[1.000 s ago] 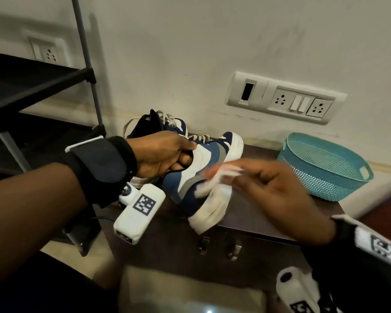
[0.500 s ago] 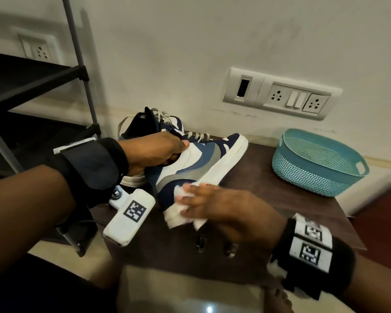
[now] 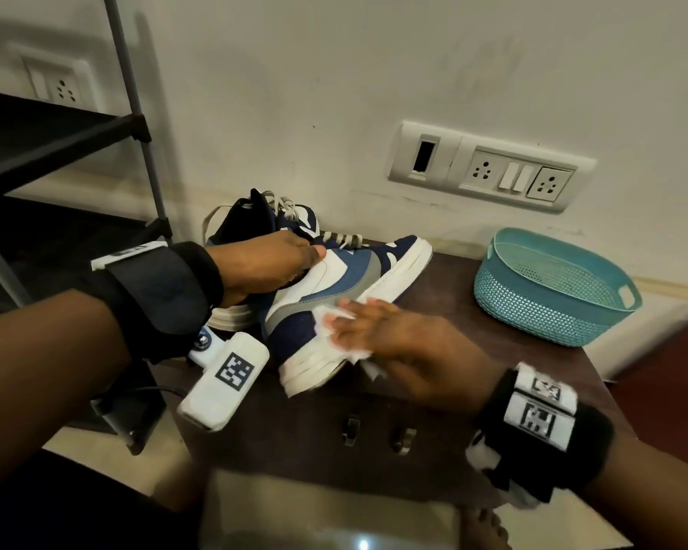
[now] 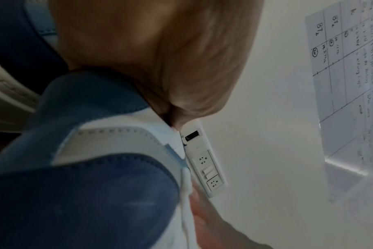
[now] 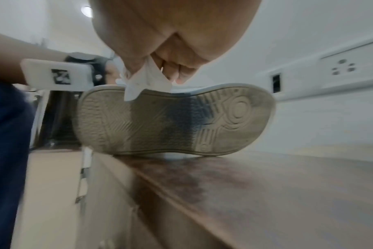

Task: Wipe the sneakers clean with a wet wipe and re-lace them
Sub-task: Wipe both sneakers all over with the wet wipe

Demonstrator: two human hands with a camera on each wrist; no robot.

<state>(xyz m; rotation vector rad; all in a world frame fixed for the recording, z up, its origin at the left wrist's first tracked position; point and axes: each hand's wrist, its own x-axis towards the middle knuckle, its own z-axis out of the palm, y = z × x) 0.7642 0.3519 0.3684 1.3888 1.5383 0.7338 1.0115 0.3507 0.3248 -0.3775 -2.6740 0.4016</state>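
Note:
A blue, white and grey sneaker (image 3: pixel 326 287) lies tilted on its side on the dark wooden table (image 3: pixel 445 339), its worn sole (image 5: pixel 170 121) facing the right wrist view. My left hand (image 3: pixel 271 264) grips its collar near the laces; the left wrist view shows the palm (image 4: pixel 160 59) against the heel panel (image 4: pixel 85 193). My right hand (image 3: pixel 374 331) holds a white wet wipe (image 3: pixel 324 321) against the dark blue heel side just above the midsole. Thumb and fingers pinch the wipe (image 5: pixel 145 82). A second sneaker (image 3: pixel 294 216) stands behind, partly hidden.
A teal plastic basket (image 3: pixel 553 287) sits at the table's right back. A white socket panel (image 3: pixel 489 172) is on the wall above. A black metal rack (image 3: pixel 56 152) stands to the left. Two metal hooks (image 3: pixel 374 430) hang on the table's front.
My right hand came down from mid-air with the wipe onto the sneaker's heel, then slid up from the midsole to the blue side. The left hand kept its grip.

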